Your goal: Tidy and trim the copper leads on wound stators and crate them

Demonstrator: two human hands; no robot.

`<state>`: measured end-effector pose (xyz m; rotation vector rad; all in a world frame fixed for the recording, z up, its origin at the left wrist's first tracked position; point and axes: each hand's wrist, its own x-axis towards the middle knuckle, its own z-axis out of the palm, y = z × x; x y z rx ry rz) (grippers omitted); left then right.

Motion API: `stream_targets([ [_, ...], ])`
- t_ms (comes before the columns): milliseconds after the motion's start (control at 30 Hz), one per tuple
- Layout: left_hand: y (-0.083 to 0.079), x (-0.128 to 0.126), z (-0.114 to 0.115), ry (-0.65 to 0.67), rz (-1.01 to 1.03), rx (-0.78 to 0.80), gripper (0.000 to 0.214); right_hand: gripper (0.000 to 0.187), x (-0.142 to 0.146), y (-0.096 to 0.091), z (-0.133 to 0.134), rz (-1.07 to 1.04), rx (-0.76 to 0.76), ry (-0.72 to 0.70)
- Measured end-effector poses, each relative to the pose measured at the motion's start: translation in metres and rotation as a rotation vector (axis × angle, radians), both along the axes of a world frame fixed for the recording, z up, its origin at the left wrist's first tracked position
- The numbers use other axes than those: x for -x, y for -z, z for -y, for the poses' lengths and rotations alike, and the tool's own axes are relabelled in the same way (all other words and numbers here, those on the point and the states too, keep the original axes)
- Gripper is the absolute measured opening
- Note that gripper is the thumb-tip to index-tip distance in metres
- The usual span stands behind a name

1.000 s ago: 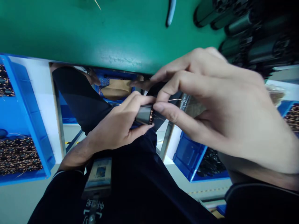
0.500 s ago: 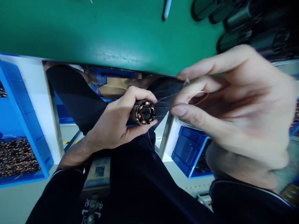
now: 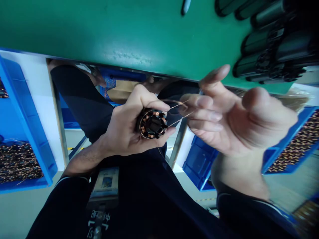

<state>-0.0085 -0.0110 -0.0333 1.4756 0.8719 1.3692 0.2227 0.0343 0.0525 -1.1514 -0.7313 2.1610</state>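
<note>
My left hand (image 3: pixel 127 124) is wrapped round a motor stator (image 3: pixel 141 124), a dark cylinder whose open end, ringed with copper windings, faces me. Thin copper wires (image 3: pixel 178 121) run from this end to my right hand (image 3: pixel 224 116). Its lower fingers are curled in where the wires meet them, while the thumb and forefinger stand apart. Exactly how the wires lie between those fingers is hard to see. One loose wire end hangs below the stator.
A green table (image 3: pixel 124 36) lies ahead, with dark cylindrical housings (image 3: pixel 259 43) at its right and a pen-like object (image 3: pixel 185 6). Blue bins (image 3: pixel 47 159) of copper-wound parts stand left and right. Another blue crate (image 3: pixel 199 162) sits low on the right. Someone's bare feet show beneath the table.
My right thumb and forefinger have come out of their pinch and spread, as that hand turned palm up. The stator has tilted slightly and its wires look straighter.
</note>
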Motion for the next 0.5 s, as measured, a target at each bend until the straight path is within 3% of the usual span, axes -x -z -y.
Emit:
stream_targets([
  [100,0.004,-0.005,-0.002,-0.09,0.015,-0.005,0.042,0.035,-0.008,0.014,0.014,0.018,-0.044,-0.022],
  [200,0.004,-0.007,-0.005,-0.058,-0.048,-0.088,0.035,0.031,-0.011,0.018,0.026,0.144,-0.101,0.016],
  [300,0.0,-0.005,-0.008,0.0,-0.201,-0.167,0.033,0.035,-0.004,0.0,0.032,0.619,-0.487,0.064],
  [400,-0.004,-0.004,-0.011,0.021,-0.279,-0.226,0.034,0.06,0.006,-0.027,0.028,0.926,-0.888,-0.207],
  [500,-0.01,-0.003,-0.014,0.027,-0.29,-0.254,0.031,0.07,0.014,-0.043,0.018,0.798,-0.888,-0.542],
])
